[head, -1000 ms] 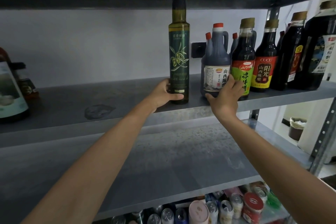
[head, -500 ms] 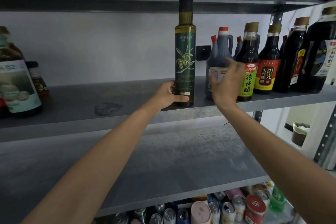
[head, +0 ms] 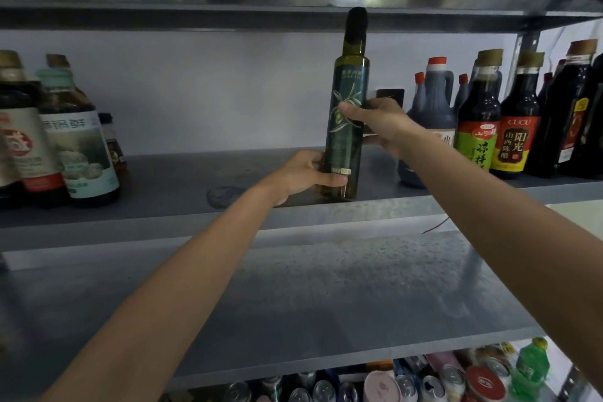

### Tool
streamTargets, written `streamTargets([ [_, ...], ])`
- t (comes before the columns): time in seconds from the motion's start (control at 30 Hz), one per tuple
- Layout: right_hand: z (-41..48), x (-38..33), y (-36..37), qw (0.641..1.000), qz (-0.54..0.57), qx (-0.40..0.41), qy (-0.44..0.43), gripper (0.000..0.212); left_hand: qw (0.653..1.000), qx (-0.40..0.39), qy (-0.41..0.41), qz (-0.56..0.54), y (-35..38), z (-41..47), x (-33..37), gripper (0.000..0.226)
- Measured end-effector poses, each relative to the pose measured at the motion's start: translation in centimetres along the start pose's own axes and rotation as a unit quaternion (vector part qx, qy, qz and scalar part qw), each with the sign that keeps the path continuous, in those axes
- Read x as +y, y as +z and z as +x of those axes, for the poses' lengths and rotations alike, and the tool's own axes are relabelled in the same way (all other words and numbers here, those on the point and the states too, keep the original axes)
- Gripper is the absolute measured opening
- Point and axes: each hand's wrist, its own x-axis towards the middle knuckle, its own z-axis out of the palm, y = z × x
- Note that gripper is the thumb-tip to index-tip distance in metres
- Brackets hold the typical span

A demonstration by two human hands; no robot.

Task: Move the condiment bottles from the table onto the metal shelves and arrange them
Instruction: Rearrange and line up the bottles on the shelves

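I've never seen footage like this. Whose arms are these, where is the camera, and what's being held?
No machine here: a person wears one camera on the head, so the arms are their own. The left hand grips the base of a tall dark green glass olive oil bottle upright on the grey metal shelf; the right hand holds its middle. To its right stand dark sauce bottles with red and green labels; to its left, brown bottles with pale labels.
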Motion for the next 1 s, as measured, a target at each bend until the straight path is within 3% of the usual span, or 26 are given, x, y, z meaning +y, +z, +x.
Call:
streamTargets([
  [0.27,-0.5,-1.7,7.5,0.999,0.017,-0.013,-0.05,0.054,0.999,0.033,0.008,0.006,-5.8,-3.4,-2.5,0.048],
  [0.63,1.4,-4.6,25.4,0.995,0.017,-0.047,-0.086,0.059,0.994,0.108,0.015,0.022,-20.0,-10.7,-8.7,0.056],
  [0.73,1.4,-5.5,29.4,0.995,0.016,-0.033,-0.092,0.055,0.987,0.117,0.022,0.111,-23.6,-12.3,-10.4,0.045],
  [0.87,0.6,-6.0,31.5,0.995,0.014,-0.014,-0.093,0.047,0.97,0.06,0.071,0.225,-26.2,-15.5,-12.4,0.038],
  [1.0,-1.2,-6.0,30.7,0.996,0.031,0.003,-0.089,0.05,0.911,0.056,0.141,0.384,-27.7,-18.9,-13.6,0.034],
])
